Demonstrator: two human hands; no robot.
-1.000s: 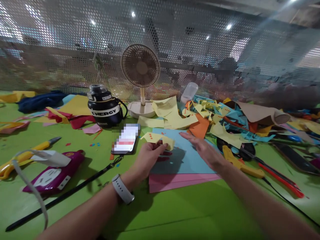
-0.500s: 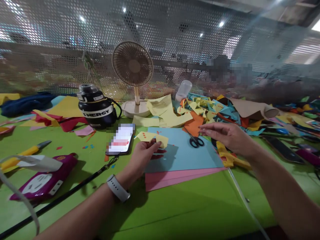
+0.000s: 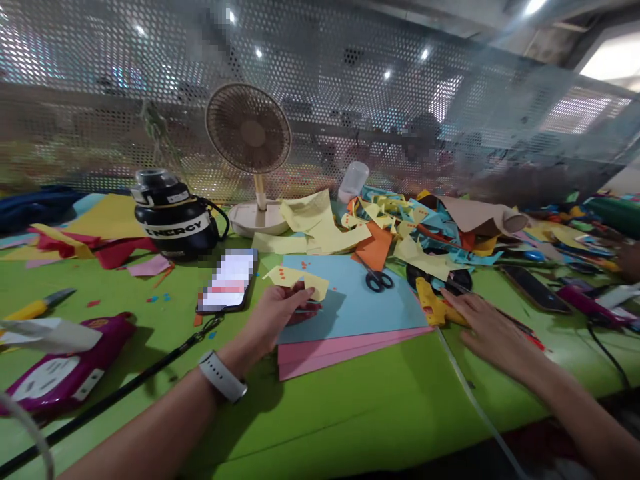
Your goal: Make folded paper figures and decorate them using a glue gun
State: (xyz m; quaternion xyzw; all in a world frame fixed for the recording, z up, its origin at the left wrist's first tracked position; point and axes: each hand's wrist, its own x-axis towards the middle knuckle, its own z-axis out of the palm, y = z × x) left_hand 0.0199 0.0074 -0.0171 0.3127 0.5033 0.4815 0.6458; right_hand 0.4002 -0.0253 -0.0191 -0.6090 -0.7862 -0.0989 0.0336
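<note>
My left hand (image 3: pixel 283 310) is closed on a small folded piece of yellow paper (image 3: pixel 316 285) with red dots, held above a light blue sheet (image 3: pixel 360 313). Pink sheets (image 3: pixel 320 357) stick out from under the blue one. At the right edge of the blue sheet lies a yellow hot glue gun (image 3: pixel 431 303). My right hand (image 3: pixel 493 333) is at its handle, palm down and fingers stretched out; I cannot tell whether they touch it. Black-handled scissors (image 3: pixel 379 281) rest on the blue sheet, their blades on orange paper (image 3: pixel 375 245).
Cut paper scraps (image 3: pixel 395 213) pile up at the back. A fan (image 3: pixel 249 130), a black bottle (image 3: pixel 175 227) and a lit phone (image 3: pixel 229 280) stand or lie to the left, near a purple device (image 3: pixel 75 363). A dark phone (image 3: pixel 535 288) lies at right. A pale cord (image 3: pixel 475 393) crosses the front edge.
My right hand has moved down and right, from above the scissors to the glue gun's handle. My left hand still holds the yellow paper. The view has turned slightly right.
</note>
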